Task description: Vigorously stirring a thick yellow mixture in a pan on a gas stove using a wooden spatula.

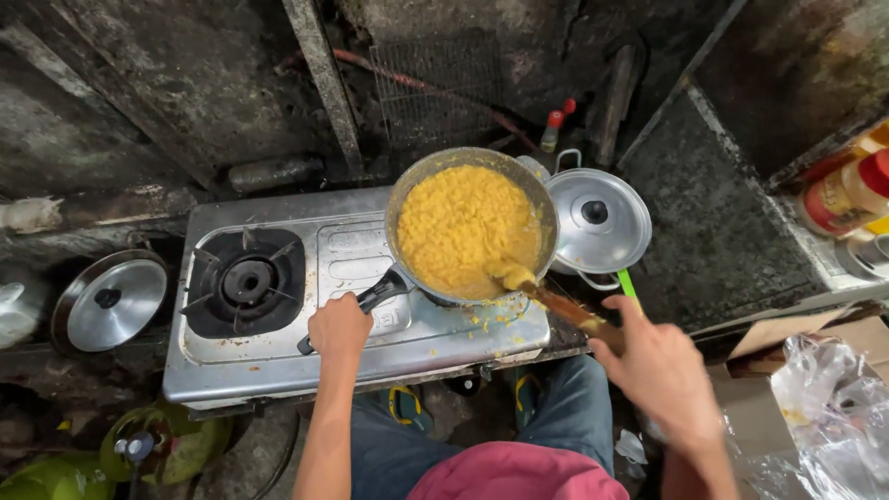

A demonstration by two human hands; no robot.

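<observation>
grimy steel stove [278, 361]; hands [339, 326] grip pan handle [370, 301], spoon [556, 301].

Both arms reach forward, left hand [339, 326] clenched in a fist, right hand [659, 370] gripping, fingers curled.

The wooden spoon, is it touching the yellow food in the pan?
Touching. The head view shows the wooden spoon's tip sunk in the yellow food at the pan's near rim, with food stuck on it.

Steel stove [278, 356] carried a pan [472, 227] on its right burner; yellow crumbs [486, 324] lay beside; left burner [245, 281] bare.
</observation>
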